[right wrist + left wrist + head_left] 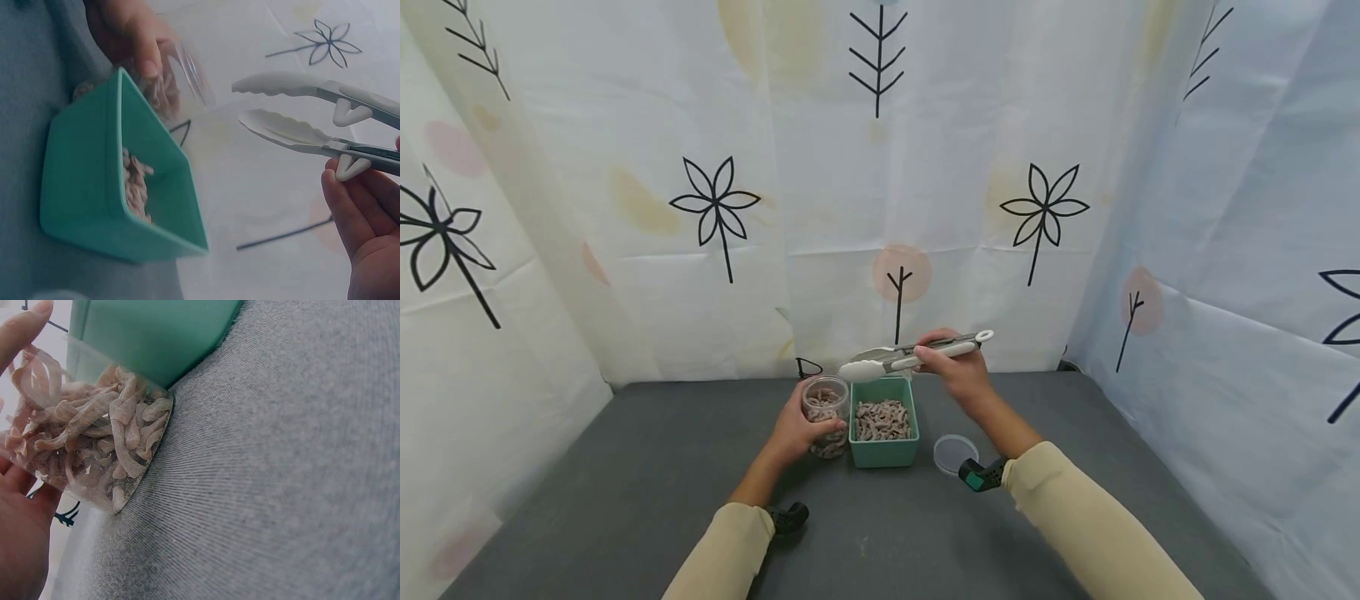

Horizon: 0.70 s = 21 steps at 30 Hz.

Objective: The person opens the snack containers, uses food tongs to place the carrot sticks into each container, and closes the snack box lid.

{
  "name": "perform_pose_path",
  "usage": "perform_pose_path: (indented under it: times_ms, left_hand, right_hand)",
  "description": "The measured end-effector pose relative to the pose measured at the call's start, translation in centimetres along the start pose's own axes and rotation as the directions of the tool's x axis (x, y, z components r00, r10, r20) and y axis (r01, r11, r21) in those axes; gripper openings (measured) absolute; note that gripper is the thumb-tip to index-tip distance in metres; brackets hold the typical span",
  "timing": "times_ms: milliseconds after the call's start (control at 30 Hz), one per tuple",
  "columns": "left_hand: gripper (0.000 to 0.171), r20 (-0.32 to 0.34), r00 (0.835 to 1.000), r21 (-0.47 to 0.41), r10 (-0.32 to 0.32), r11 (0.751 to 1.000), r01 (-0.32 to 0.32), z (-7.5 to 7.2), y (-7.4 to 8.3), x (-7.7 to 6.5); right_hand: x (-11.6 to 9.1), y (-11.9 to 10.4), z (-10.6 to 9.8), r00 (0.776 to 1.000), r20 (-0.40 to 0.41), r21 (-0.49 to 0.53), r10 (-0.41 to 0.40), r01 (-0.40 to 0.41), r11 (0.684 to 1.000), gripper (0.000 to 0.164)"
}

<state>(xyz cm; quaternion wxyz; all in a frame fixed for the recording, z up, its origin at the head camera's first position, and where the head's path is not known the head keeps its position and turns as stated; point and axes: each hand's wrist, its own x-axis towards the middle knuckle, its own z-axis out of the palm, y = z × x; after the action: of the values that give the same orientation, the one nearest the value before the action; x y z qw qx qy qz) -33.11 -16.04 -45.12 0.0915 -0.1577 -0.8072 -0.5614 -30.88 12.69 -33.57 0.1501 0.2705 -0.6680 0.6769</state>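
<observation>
My left hand (793, 429) grips a clear jar (826, 410) from its left side, thumb across the front. Inside the jar, the left wrist view shows brownish-pink dried strips (87, 425), and its base is at the grey cloth. My right hand (966, 379) holds a pair of tongs (281, 84) with grey arms and white scalloped tips. The tips are apart with nothing between them, above the jar and the box. Directly right of the jar stands a green rectangular box (884, 455) holding many similar short pieces (883, 421).
A round translucent lid (956, 453) lies on the dark grey table (865, 533), right of the box and near my right wrist. Behind the table hangs a white patterned curtain (820, 300), which also closes off both sides.
</observation>
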Motion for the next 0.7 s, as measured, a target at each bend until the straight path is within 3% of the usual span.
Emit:
perform_pose_path:
  times_ms: [167,433,700]
  left_hand:
    - [0.091,0.016,1.000,-0.025,0.018,1.000,-0.017,0.0,-0.1,0.0]
    - [0.091,0.010,1.000,-0.009,0.013,1.000,-0.013,-0.2,-0.2,0.0]
    - [0.092,0.035,0.999,-0.036,0.005,0.999,-0.003,-0.3,0.6,-0.2]
  right_hand:
    - [-0.2,-0.1,-1.8,1.000,0.007,-0.059,0.030,-0.030,0.998,0.024]
    - [-0.6,0.4,-3.7,0.989,0.085,-0.204,0.118,-0.098,0.974,0.025]
    - [-1.3,1.8,-4.0,0.962,0.210,-0.214,0.173,-0.128,0.968,0.034]
